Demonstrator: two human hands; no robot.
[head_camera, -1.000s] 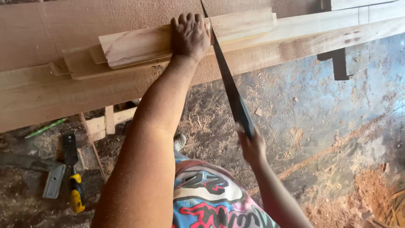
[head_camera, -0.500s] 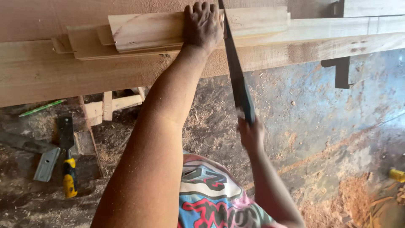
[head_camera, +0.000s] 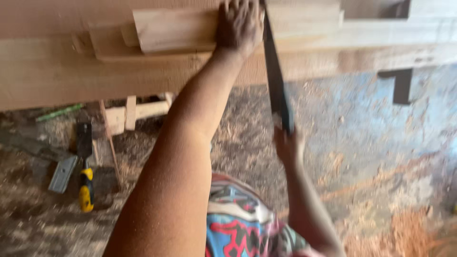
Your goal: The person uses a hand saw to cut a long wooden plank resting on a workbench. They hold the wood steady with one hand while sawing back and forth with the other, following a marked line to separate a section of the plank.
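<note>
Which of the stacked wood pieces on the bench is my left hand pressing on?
The top piece, the lightest and uppermost of the stack: the left hand lies flat on its right end beside the saw blade. The lower offcuts poke out leftward, untouched.

Bare forearms, no sleeves; patterned shorts [head_camera: 238, 223] (blue, red, white and black swirls) below.

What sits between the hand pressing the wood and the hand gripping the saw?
In the head view, only the dark saw blade runs between the left hand and right hand, over sawdust-strewn floor.
</note>
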